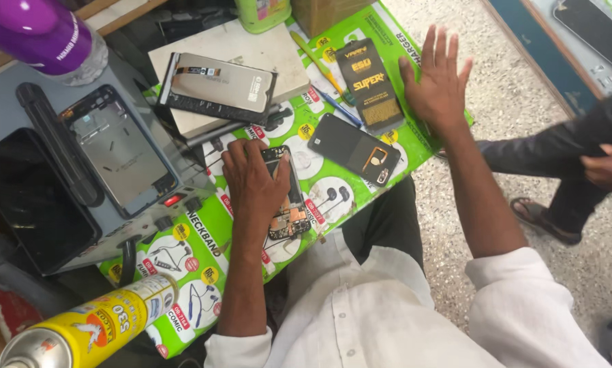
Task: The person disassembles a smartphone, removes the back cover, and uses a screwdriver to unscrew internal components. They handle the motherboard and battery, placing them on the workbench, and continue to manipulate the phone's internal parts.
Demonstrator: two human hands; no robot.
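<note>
The left hand (pixel 255 178) presses down on an opened phone body (pixel 287 197) with its boards bared, its black back cover (pixel 354 148) lying detached nearby, while the right hand (pixel 437 82) hovers spread, holding nothing.

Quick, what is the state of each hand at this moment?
Left hand: closed over the opened phone on the green mat, holding it.
Right hand: open, fingers spread, holding nothing, at the mat's far edge.
</note>
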